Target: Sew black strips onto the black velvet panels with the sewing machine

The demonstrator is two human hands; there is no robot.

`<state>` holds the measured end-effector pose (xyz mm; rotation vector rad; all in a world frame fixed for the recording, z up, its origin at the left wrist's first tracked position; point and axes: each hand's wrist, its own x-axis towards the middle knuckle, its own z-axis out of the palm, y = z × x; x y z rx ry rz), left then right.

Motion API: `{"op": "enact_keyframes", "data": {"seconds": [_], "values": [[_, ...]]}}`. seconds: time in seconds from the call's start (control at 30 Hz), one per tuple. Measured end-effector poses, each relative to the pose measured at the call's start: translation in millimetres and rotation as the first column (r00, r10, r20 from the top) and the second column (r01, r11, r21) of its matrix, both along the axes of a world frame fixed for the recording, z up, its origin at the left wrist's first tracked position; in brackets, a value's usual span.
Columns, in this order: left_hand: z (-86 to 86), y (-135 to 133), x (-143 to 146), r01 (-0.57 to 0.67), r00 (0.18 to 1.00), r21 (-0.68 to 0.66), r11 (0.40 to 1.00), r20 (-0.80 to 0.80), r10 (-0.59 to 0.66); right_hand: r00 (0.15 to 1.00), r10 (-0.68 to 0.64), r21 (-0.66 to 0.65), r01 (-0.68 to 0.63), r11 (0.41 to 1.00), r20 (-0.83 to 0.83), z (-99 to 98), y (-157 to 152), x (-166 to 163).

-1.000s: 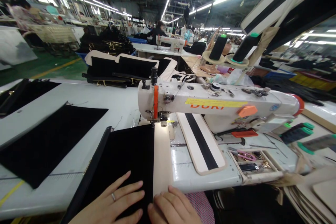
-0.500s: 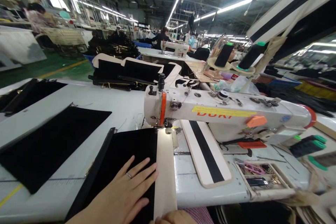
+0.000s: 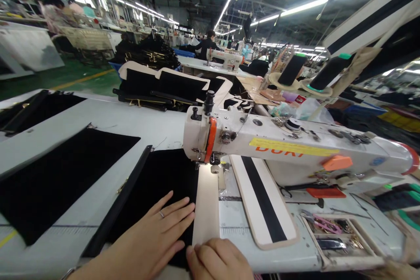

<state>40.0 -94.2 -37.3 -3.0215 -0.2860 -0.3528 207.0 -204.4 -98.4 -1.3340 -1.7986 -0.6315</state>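
Note:
My left hand (image 3: 154, 236) lies flat with fingers spread on a black fabric panel (image 3: 157, 183) in front of a white sewing machine (image 3: 278, 144). A cream border strip (image 3: 206, 203) runs along the panel's right edge and passes under the machine's needle (image 3: 213, 167). My right hand (image 3: 218, 260) rests at the near end of that cream strip, fingers curled down onto it. A black zipper edge (image 3: 118, 201) lines the panel's left side.
A cream piece with a black stripe (image 3: 262, 201) lies right of the needle. A tray of small tools (image 3: 337, 236) sits at the right. More black fabric (image 3: 49, 175) covers the table's left. Thread cones (image 3: 292, 70) stand behind. Other workers sit at machines far back.
The panel has moved forward under the needle, away from me. My left hand went with it, and my right hand has come back up onto the cream strip's near end.

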Motion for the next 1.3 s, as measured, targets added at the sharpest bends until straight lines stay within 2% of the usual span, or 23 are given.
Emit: {"op": "enact_keyframes", "data": {"seconds": [0.07,0.17,0.27,0.43,0.57,0.8,0.97,1.17,1.3], "values": [[4.2,-3,-4,0.048,0.999,-0.024,0.999,0.024,-0.047,0.999,0.022,0.002,-0.022,1.000,-0.029,5.4,4,4],[2.6,-1,-8,0.118,0.993,-0.048,0.992,0.016,-0.118,0.997,0.062,-0.110,-0.066,0.992,-0.033,13.6,9,11],[-9.7,8,-9,0.172,0.985,-0.076,0.982,0.021,-0.171,0.993,0.100,-0.205,-0.110,0.973,-0.059,19.5,11,17],[-33.0,24,-8,0.239,0.966,-0.186,0.953,0.143,-0.215,0.981,0.173,-0.273,-0.190,0.943,-0.085,23.9,17,27],[-37.8,27,-5,0.178,0.969,-0.214,0.961,0.208,-0.133,0.980,0.171,-0.353,-0.197,0.915,-0.103,24.6,23,32],[-33.0,37,2,0.063,0.995,-0.223,0.973,0.090,-0.043,0.985,0.136,-0.521,-0.170,0.837,-0.104,29.5,32,38],[-34.9,54,9,0.072,0.993,-0.196,0.978,0.102,-0.053,0.988,0.100,-0.588,-0.150,0.795,-0.116,34.5,43,42],[-34.4,70,20,0.022,0.998,-0.126,0.992,0.063,-0.014,0.995,0.052,-0.664,-0.096,0.741,-0.085,39.2,59,48],[-30.3,82,28,0.010,0.995,-0.183,0.983,0.097,0.008,0.997,0.042,-0.667,-0.075,0.742,-0.064,42.2,69,51]]}}
